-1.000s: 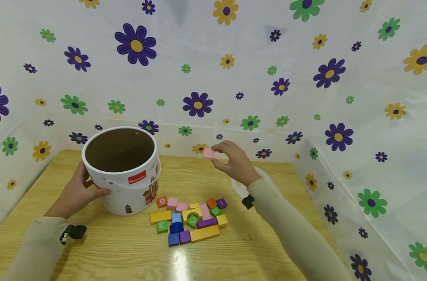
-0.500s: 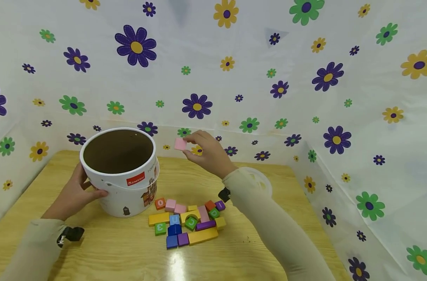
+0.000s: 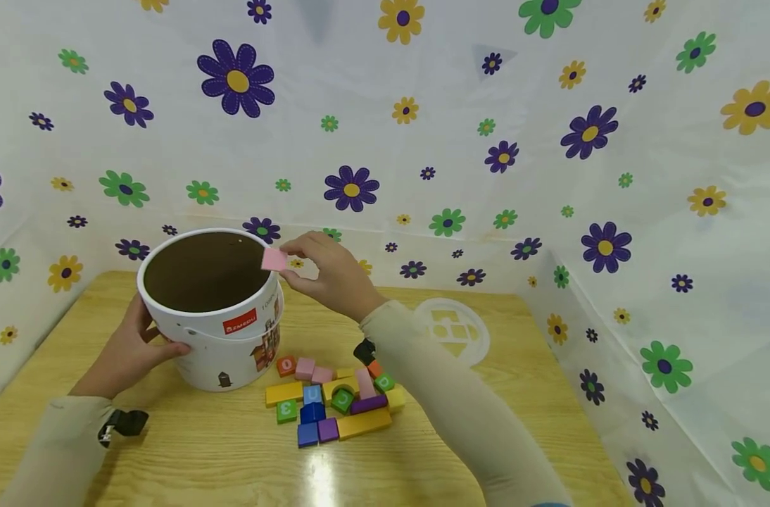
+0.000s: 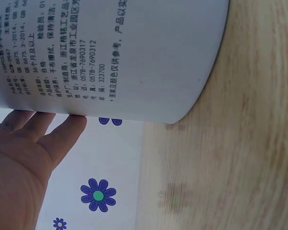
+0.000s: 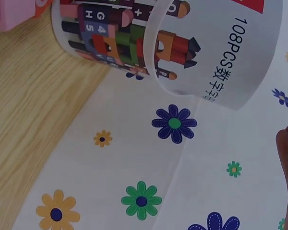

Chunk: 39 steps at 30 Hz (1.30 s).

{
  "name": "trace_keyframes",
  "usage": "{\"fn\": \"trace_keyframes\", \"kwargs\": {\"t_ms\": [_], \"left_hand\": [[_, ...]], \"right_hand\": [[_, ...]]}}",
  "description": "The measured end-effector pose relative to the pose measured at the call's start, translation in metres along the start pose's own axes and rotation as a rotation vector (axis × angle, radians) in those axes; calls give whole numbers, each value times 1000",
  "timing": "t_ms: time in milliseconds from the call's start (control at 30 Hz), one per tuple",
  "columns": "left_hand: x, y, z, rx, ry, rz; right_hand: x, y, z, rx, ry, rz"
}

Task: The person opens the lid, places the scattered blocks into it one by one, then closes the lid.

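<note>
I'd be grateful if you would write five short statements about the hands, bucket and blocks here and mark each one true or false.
1. The right hand pinches a pink block. True.
2. The left hand holds a purple block. False: it grips the side of the white bucket.
3. A red label shows on the bucket's outer wall. True.
4. The round white disc lies to the left of the bucket in the head view. False: it lies to the right.
5. A green block marked C lies by the yellow arch. True.
</note>
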<state>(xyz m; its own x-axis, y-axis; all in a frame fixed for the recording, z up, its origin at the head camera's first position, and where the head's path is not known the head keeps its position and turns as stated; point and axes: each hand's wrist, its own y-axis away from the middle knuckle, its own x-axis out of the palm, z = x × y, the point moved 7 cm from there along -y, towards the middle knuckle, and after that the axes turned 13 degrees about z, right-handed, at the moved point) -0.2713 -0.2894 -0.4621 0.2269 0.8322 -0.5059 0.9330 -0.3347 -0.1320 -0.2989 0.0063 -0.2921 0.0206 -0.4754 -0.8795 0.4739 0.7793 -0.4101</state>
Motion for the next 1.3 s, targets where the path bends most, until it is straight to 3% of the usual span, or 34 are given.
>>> {"fn": "trace_keyframes", "kwargs": {"t_ms": [233,567,767,1067,1200,1300], "left_hand": [[-1,0,-1,-16,-1,-1],[-2,0,-3,-27,-4,-3],[0,1,-2,-47,37,8],[-6,-2,-5,-20,7,6],[-5,0,-3,-37,13,10],[-2,1,-2,-47,16,15]], "right_hand": [[15,-16,8,33,-13,97],[28,-30,12,59,15,156],[31,-29,14,76,4,188],[14,-3,11,17,17,130],[7,22,-1,10,26,130],[5,49,-17,55,26,162]]}}
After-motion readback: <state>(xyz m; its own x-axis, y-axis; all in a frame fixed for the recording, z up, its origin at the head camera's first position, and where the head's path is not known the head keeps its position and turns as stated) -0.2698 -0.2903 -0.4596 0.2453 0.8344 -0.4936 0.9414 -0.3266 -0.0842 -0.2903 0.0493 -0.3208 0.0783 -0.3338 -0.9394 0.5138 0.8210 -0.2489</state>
